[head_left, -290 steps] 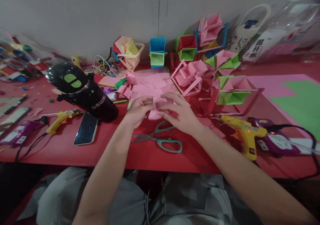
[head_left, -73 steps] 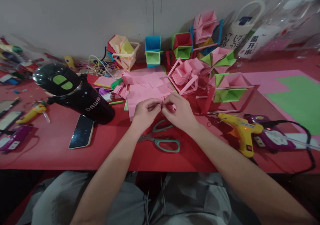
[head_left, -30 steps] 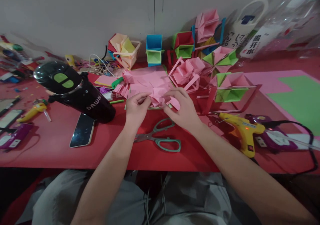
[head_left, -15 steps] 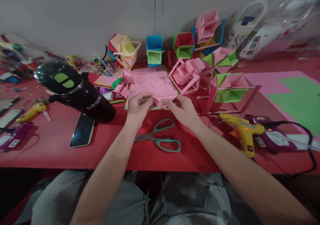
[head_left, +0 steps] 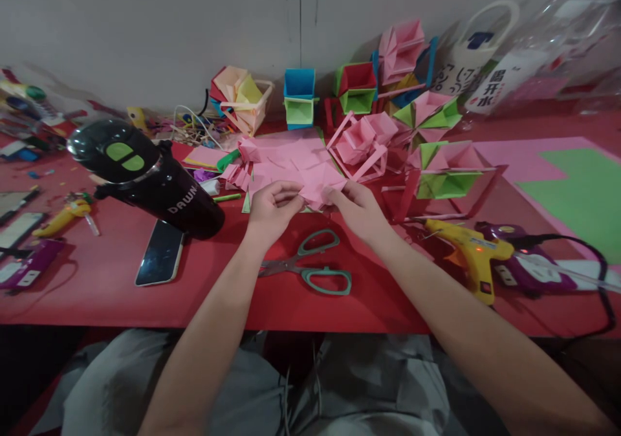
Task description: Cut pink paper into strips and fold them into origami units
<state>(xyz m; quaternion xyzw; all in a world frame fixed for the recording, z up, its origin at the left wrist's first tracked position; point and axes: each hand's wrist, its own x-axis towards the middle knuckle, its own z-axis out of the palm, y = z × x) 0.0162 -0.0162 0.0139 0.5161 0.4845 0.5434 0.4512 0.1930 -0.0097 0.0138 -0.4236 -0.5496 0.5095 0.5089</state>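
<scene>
A folded piece of pink paper [head_left: 317, 187] is held between my two hands, just above the red table. My left hand [head_left: 275, 206] pinches its left side, thumb against fingers. On its right side my right hand [head_left: 356, 208] grips it, the thumb on top and the fingers partly hidden beneath. Behind it lie flat pink sheets [head_left: 288, 148], close in colour, so the edges are hard to part. Green-handled scissors [head_left: 310, 264] rest on the table below my hands.
A black tumbler [head_left: 160, 184] leans by a phone [head_left: 160, 253] on the left. At right lies a yellow glue gun [head_left: 473, 255] with a cable. Folded paper boxes, including a pink and green one [head_left: 451, 171], stand behind. Bottles [head_left: 519, 61] stand at back right.
The pink paper now looks more spread out and flatter between my hands. My fingers have shifted slightly on it, the right thumb included. Everything else lies as before.
</scene>
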